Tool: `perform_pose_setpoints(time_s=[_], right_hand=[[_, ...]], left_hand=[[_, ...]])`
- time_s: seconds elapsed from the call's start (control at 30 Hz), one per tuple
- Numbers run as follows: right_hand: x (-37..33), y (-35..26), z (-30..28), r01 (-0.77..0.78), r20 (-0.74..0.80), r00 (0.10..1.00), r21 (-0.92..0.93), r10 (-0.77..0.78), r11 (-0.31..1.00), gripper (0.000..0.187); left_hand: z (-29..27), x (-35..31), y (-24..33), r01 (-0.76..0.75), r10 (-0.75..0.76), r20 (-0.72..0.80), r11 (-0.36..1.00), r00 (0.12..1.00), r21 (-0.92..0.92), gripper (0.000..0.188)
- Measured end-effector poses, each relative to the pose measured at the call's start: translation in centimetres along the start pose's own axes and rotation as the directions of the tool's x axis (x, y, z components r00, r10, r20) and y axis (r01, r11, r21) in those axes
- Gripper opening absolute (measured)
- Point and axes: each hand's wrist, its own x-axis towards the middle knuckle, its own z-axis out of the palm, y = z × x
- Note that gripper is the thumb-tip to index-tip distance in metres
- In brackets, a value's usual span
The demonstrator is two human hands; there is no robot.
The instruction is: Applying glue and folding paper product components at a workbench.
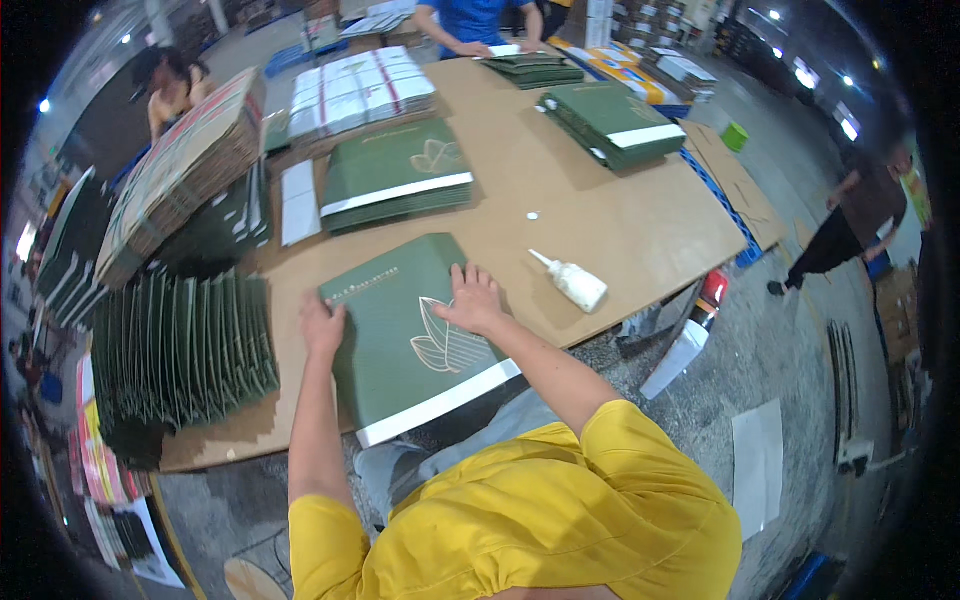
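Observation:
A flat green paper bag (385,340) with gold leaf outlines and a white strip along its near edge lies on the table in front of me. My left hand (322,325) is at the bag's left edge, thumb and fingers apart and slightly blurred. On the bag's upper right side rests my right hand (474,302), palm down with its fingers spread. A white squeeze bottle (578,287) with a pointed nozzle lies on its side to the right of that hand.
Stacks of matching green bags (395,165) lie farther back, another stack (615,125) at right. Many more stand in a row (185,350) at left. Tied bundles (362,88) sit behind. One person (480,25) in blue works across the brown table (660,235); another (855,210) stands right.

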Motion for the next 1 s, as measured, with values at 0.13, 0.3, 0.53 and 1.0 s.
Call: perform_pose_setpoints(time_s=[0.13,0.3,0.53,1.0], right_hand=[[1.0,0.9,-4.0,-0.141,0.130,0.985,0.257,0.110,0.956,0.076],[3.3,2.9,-3.4,-0.273,0.132,0.962,0.395,0.240,0.877,0.057],[3.9,2.9,-1.4,-0.274,-0.021,0.954,0.348,0.299,0.897,0.037],[9.5,1.0,2.0,-0.224,-0.213,0.932,0.296,0.293,0.929,0.039]], left_hand=[[-0.8,-2.2,-0.3,0.191,-0.195,-0.013,0.971,0.981,-0.143,0.054],[0.1,-4.2,2.8,0.125,-0.150,-0.063,0.947,0.987,-0.297,0.045],[3.1,-4.4,2.9,0.113,-0.194,-0.181,0.919,0.964,-0.377,0.038],[2.2,-4.5,5.5,0.204,-0.238,-0.102,0.942,0.966,-0.265,0.031]])
